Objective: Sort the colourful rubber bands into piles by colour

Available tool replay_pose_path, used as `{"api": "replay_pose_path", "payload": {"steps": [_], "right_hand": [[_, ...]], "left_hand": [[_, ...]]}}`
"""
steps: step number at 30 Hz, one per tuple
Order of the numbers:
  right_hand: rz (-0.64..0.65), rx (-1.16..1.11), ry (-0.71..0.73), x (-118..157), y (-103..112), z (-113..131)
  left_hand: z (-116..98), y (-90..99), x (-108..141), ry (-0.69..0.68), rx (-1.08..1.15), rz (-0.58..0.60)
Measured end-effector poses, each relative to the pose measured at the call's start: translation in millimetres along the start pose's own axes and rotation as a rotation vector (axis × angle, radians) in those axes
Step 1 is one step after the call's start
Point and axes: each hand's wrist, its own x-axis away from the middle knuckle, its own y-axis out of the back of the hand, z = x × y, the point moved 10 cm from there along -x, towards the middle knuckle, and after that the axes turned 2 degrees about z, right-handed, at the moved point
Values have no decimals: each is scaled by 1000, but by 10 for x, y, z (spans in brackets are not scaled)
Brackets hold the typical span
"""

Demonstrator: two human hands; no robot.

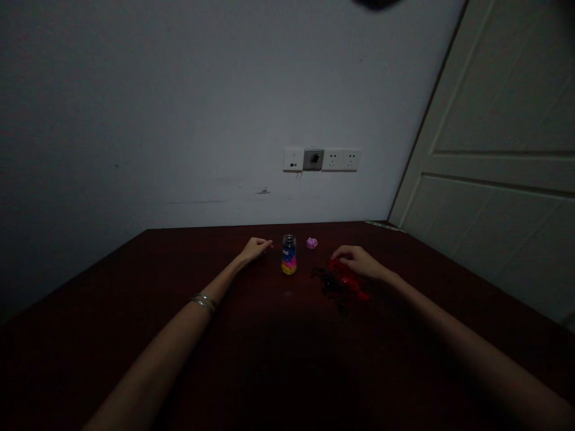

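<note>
In the head view, a clear glass jar (289, 254) stands upright near the back edge of the worktop (126, 299), layered yellow, pink and blue inside. The left hand (256, 248), fingers drawn in narrowly, lies just beside it toward the left edge; whether it grips anything I cannot tell. Toward the right edge, the right hand (354, 261) curls its fingers at small red pieces (360, 294), any hold unclear. Black pieces (331, 285) adjoin these; a small purple object (311, 243) sits nearer the back edge.
</note>
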Motion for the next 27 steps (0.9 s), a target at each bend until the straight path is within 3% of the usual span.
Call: {"api": "replay_pose_path", "payload": {"steps": [4,12,23,27], "right_hand": [[192,11,40,-262,-311,305],[347,113,3,-495,-594,259],[519,54,-44,-290,-662,351],[527,102,-38,-235,-599,423]], "left_hand": [[158,15,20,-19,16,-65],[140,11,61,-43,4,-86],[24,0,138,-50,-12,-89],[10,-11,133,-73,-19,-84]]}}
